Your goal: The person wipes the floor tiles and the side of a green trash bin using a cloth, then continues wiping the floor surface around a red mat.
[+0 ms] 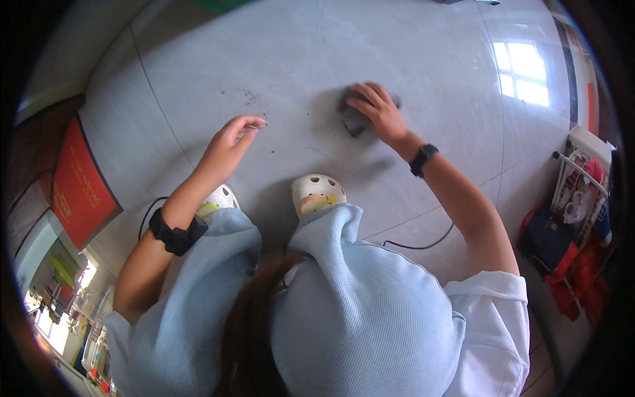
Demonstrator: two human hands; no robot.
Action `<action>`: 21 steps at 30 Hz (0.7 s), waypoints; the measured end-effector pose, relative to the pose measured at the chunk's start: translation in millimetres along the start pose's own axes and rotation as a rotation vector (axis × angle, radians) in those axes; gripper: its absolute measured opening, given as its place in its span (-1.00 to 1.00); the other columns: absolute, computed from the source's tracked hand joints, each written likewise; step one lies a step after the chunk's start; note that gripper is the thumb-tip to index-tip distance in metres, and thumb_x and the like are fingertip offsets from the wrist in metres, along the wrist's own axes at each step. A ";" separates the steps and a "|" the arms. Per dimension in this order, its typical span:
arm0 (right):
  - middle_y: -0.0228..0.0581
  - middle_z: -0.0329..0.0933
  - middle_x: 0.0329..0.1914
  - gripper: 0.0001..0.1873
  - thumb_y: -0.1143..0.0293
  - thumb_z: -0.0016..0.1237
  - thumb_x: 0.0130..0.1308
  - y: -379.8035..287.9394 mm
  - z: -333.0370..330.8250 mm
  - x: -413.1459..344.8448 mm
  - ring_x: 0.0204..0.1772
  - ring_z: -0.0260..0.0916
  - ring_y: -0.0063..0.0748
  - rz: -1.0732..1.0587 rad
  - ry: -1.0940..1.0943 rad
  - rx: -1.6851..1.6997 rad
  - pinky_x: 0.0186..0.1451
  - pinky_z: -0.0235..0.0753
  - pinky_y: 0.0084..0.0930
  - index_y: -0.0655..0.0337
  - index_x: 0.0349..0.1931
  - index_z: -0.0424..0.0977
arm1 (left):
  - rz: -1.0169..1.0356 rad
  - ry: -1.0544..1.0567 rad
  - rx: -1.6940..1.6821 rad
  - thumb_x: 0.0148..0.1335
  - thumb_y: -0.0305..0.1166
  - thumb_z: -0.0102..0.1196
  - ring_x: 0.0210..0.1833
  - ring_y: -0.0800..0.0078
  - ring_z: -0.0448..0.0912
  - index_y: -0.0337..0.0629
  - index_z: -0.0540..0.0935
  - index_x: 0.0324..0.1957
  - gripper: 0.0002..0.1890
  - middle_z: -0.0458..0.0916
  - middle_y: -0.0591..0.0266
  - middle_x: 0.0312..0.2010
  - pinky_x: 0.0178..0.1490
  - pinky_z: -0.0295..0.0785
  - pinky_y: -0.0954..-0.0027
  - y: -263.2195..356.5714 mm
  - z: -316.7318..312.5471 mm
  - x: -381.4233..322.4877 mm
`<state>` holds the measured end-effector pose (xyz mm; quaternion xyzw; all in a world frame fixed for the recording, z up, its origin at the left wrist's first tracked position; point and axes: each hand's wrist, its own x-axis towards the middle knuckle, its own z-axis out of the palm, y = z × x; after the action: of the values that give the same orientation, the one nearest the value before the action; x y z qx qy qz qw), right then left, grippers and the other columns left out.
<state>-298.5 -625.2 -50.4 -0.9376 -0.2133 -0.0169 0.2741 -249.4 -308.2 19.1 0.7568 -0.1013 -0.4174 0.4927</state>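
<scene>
My right hand (pixel 379 111) is curled over a dark grey object (pixel 354 119) on the pale tiled floor (pixel 307 54). Blur and my fingers hide much of that object, so its kind is unclear. Left of it, my left hand (pixel 230 144) hovers low with bent fingers, thumb close to the fingertips. Whether something thin is pinched there cannot be made out. Dark crumbs of dirt (pixel 255 97) lie scattered just beyond those fingertips.
White clogs (pixel 317 191) on my feet stand close below the hands. A black cable (pixel 421 246) curves over the floor at right. Farther right are a white wire rack (pixel 583 171) and a dark blue bag (pixel 548 238). A red mat (pixel 79 183) lies at left.
</scene>
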 end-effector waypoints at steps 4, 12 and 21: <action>-0.21 0.23 0.12 -0.50 0.65 -0.14 -0.12 1.4 -1.8 1.9 0.16 0.15 -0.11 -0.003 -0.006 -0.031 0.19 0.25 -0.31 0.11 -0.05 0.41 | 0.022 -0.012 0.049 0.24 -0.47 -0.19 0.03 0.46 0.38 -0.24 0.42 -0.06 -0.76 0.45 0.23 -0.07 0.16 0.21 0.44 7.5 0.9 0.1; -0.16 0.17 0.15 -0.40 0.63 -0.17 -0.05 -71.5 -29.1 -246.4 0.16 0.15 -0.08 0.324 -0.346 -0.207 0.21 0.26 -0.26 -0.10 0.08 0.36 | 0.074 -0.109 0.164 0.22 -0.48 -0.18 -0.01 0.48 0.40 -0.23 0.44 -0.08 -0.76 0.46 0.25 -0.10 0.12 0.24 0.46 35.6 14.9 4.9; -0.18 0.14 0.13 -0.31 0.74 -0.13 -0.17 -97.5 -22.7 -217.4 0.15 0.11 -0.05 0.561 -0.221 -0.118 0.18 0.26 -0.24 -0.02 0.07 0.35 | 0.067 -0.148 0.208 0.21 -0.47 -0.17 -0.03 0.48 0.40 -0.23 0.45 -0.10 -0.77 0.46 0.24 -0.12 0.10 0.25 0.45 31.4 23.0 10.2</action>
<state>-533.9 -648.1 -14.0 -0.9704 0.0267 0.1492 0.1883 -251.7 -344.6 35.9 0.7672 -0.2051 -0.4428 0.4163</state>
